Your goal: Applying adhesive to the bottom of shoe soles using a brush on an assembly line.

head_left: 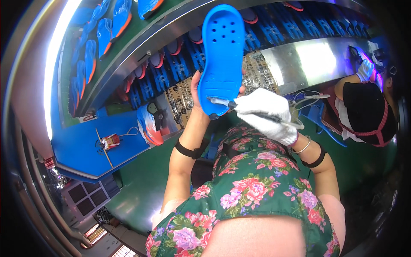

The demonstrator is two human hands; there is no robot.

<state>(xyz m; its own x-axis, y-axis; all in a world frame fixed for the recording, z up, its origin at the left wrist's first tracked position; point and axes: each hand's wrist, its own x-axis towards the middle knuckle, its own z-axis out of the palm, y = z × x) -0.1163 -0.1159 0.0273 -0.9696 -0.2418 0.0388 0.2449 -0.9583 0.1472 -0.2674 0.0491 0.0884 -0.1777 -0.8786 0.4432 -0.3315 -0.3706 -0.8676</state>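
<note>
My bare left hand [197,91] holds a blue shoe sole [222,60] upright from behind, near the heel. Its fingertips wrap both edges, and the rest of that hand is hidden. Small round holes dot the wide upper end of the sole, and fine lines cross its lower part. In a white glove, my right hand [265,112] grips a brush [220,101] with a dark handle. The brush's pale tip is at the heel end, touching or just over the surface. A thin pale tube [295,124] shows by the right wrist.
Blue-and-orange soles [104,36] line a green belt [112,70] at upper left. Blue racks [295,30] run along the far bench. A small container [110,140] with a stick lies on the blue table [81,158]. Another person [368,107] works at right.
</note>
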